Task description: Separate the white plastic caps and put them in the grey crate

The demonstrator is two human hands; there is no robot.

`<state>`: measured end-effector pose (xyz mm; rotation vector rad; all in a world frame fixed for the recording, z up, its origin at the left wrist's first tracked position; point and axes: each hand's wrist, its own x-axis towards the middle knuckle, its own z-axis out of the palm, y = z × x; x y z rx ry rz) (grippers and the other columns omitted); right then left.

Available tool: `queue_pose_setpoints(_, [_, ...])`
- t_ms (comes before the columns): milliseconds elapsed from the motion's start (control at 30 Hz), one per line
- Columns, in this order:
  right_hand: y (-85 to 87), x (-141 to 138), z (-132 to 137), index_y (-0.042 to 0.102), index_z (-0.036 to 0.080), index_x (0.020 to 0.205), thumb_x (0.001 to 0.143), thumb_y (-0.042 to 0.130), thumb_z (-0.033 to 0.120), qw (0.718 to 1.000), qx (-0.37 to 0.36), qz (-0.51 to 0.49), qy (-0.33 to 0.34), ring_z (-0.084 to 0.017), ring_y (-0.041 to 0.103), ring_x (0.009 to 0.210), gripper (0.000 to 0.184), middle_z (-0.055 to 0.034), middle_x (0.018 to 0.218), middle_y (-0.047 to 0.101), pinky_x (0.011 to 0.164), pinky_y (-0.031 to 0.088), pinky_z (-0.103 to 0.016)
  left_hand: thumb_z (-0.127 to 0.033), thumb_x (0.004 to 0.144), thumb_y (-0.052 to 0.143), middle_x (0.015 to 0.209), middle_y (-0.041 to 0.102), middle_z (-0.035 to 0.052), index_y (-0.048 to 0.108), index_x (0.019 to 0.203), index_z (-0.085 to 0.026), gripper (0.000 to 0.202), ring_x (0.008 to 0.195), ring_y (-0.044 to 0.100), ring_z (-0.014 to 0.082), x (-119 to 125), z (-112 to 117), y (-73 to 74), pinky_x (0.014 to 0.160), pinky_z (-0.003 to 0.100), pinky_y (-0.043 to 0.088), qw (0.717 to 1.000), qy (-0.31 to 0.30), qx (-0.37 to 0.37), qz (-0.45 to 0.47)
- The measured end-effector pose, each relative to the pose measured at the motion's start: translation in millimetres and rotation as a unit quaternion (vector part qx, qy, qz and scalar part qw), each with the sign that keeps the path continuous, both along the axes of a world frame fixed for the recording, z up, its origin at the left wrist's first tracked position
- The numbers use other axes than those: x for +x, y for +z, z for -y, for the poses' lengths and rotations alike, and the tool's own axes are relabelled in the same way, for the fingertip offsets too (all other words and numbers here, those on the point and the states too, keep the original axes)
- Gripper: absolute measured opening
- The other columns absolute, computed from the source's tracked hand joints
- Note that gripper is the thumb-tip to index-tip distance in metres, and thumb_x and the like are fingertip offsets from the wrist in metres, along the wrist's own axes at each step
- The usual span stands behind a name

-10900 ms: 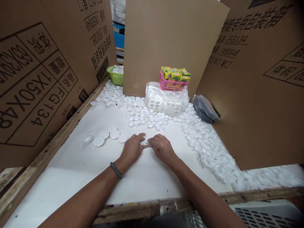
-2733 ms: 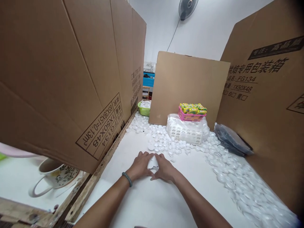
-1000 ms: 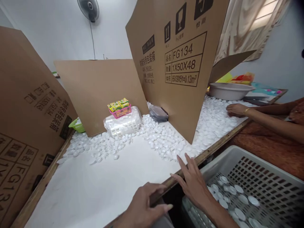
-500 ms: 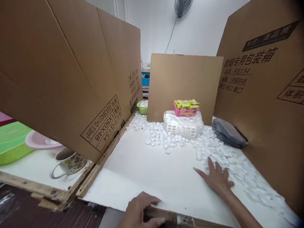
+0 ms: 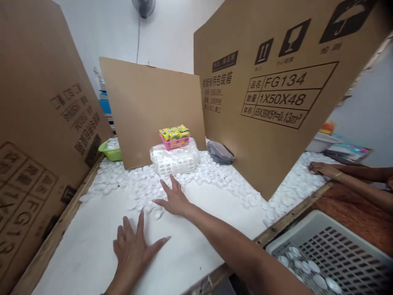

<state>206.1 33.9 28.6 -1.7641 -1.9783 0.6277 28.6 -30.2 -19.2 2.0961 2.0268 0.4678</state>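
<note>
My left hand [image 5: 133,247] lies flat and open on the bare white tabletop [image 5: 92,250], fingers spread, holding nothing. My right hand [image 5: 172,199] is stretched forward, fingers open and flat at the near edge of the heap of small white plastic lids [image 5: 135,188]. Lids lie just left of and beneath its fingertips. A plastic-wrapped white tray stack [image 5: 174,159] stands just beyond that hand, with a pink basket of yellow-green packets [image 5: 175,137] on top.
Tall cardboard sheets [image 5: 276,94] wall the table on the left, back and right. A green basket [image 5: 111,150] sits at the back left, a dark bag [image 5: 219,152] at the back right. A grey slotted crate [image 5: 334,254] holding lids stands lower right. Another person's hand [image 5: 321,168] rests among lids beyond the right cardboard.
My right hand has moved from the lids at the right to the heap in front of the tray stack. My left hand left the table's front edge and now lies flat on the tabletop.
</note>
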Motion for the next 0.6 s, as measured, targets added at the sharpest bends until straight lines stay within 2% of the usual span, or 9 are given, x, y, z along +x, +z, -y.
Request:
queue_pose_setpoints(67, [6.5, 46, -2, 0.018, 0.031, 0.143, 0.080, 0.041, 0.066, 0.997, 0.045, 0.020, -0.054, -0.028, 0.009, 0.137, 0.075, -0.0007, 0.152, -0.008, 0.108, 0.019, -0.040, -0.082, 0.057, 0.042, 0.150, 0.000, 0.0204, 0.019, 0.143, -0.021, 0.108, 0.134, 0.007, 0.0460, 15, -8, -3.1, 0.101, 0.060, 0.014, 0.999, 0.008, 0.027, -0.018])
queue_pose_setpoints(133, [12.8, 108, -6, 0.030, 0.022, 0.140, 0.086, 0.031, 0.061, 0.983, 0.064, 0.070, -0.160, -0.025, 0.017, 0.135, 0.066, -0.0077, 0.150, 0.015, 0.108, 0.017, -0.036, -0.083, 0.058, 0.038, 0.149, 0.003, 0.0209, 0.020, 0.143, -0.021, 0.107, 0.133, 0.009, 0.0456, 26, -11, -5.0, 0.099, 0.061, 0.014, 0.998, 0.026, 0.048, -0.029])
queue_pose_setpoints(167, [15.6, 139, -9, 0.032, 0.019, 0.139, 0.088, 0.029, 0.060, 0.971, 0.056, 0.097, -0.212, -0.025, 0.019, 0.134, 0.066, -0.0108, 0.147, 0.023, 0.108, 0.016, -0.038, -0.083, 0.058, 0.038, 0.149, 0.005, 0.0211, 0.021, 0.143, -0.020, 0.107, 0.133, 0.011, 0.0454, 30, -12, -5.5, 0.099, 0.061, 0.014, 0.997, 0.036, 0.055, -0.035])
queue_pose_setpoints(233, [18.3, 194, -14, 0.033, 0.022, 0.138, 0.084, 0.031, 0.065, 0.949, 0.014, 0.142, -0.280, -0.030, 0.017, 0.134, 0.069, -0.0114, 0.146, 0.024, 0.106, 0.014, -0.045, -0.084, 0.056, 0.038, 0.148, 0.009, 0.0209, 0.024, 0.142, -0.020, 0.108, 0.133, 0.013, 0.0448, 34, -12, -5.7, 0.099, 0.060, 0.016, 0.996, 0.049, 0.063, -0.045])
queue_pose_setpoints(300, [14.6, 227, -16, 0.034, 0.027, 0.138, 0.079, 0.031, 0.073, 0.940, -0.063, 0.150, -0.300, -0.034, 0.017, 0.133, 0.075, -0.0107, 0.147, 0.024, 0.104, 0.012, -0.052, -0.084, 0.055, 0.039, 0.148, 0.010, 0.0203, 0.026, 0.141, -0.020, 0.108, 0.132, 0.014, 0.0444, 36, -14, -4.5, 0.099, 0.059, 0.018, 0.995, 0.050, 0.065, -0.051])
queue_pose_setpoints(367, [4.9, 234, -15, 0.035, 0.032, 0.137, 0.074, 0.032, 0.077, 0.939, -0.096, 0.140, -0.301, -0.035, 0.021, 0.132, 0.077, -0.0093, 0.147, 0.025, 0.103, 0.009, -0.055, -0.084, 0.055, 0.041, 0.148, 0.010, 0.0201, 0.026, 0.141, -0.019, 0.109, 0.132, 0.014, 0.0451, 37, -14, -1.8, 0.099, 0.059, 0.019, 0.996, 0.045, 0.060, -0.054])
queue_pose_setpoints(433, [-7.0, 220, -11, 0.034, 0.034, 0.136, 0.072, 0.033, 0.079, 0.939, -0.092, 0.130, -0.303, -0.034, 0.021, 0.132, 0.079, -0.0081, 0.147, 0.024, 0.103, 0.003, -0.056, -0.084, 0.054, 0.043, 0.148, 0.008, 0.0201, 0.026, 0.141, -0.018, 0.110, 0.131, 0.014, 0.0462, 38, -14, 2.3, 0.099, 0.059, 0.019, 0.996, 0.034, 0.052, -0.056])
queue_pose_setpoints(500, [-17.0, 190, -8, 0.036, 0.030, 0.136, 0.070, 0.032, 0.081, 0.940, -0.074, 0.119, -0.312, -0.036, 0.021, 0.131, 0.082, -0.0121, 0.147, 0.024, 0.102, 0.000, -0.059, -0.083, 0.053, 0.044, 0.148, 0.008, 0.0203, 0.027, 0.141, -0.017, 0.111, 0.131, 0.015, 0.0467, 40, -13, 6.6, 0.100, 0.060, 0.019, 0.997, 0.021, 0.049, -0.062])
queue_pose_setpoints(600, [-24.0, 130, -2, 0.041, 0.028, 0.133, 0.072, 0.033, 0.079, 0.954, -0.057, 0.075, -0.284, -0.036, 0.019, 0.133, 0.080, -0.0125, 0.146, 0.025, 0.101, -0.002, -0.061, -0.083, 0.054, 0.044, 0.148, 0.010, 0.0212, 0.028, 0.140, -0.016, 0.110, 0.130, 0.016, 0.0470, 43, -9, 11.8, 0.099, 0.060, 0.019, 0.996, 0.005, 0.056, -0.070])
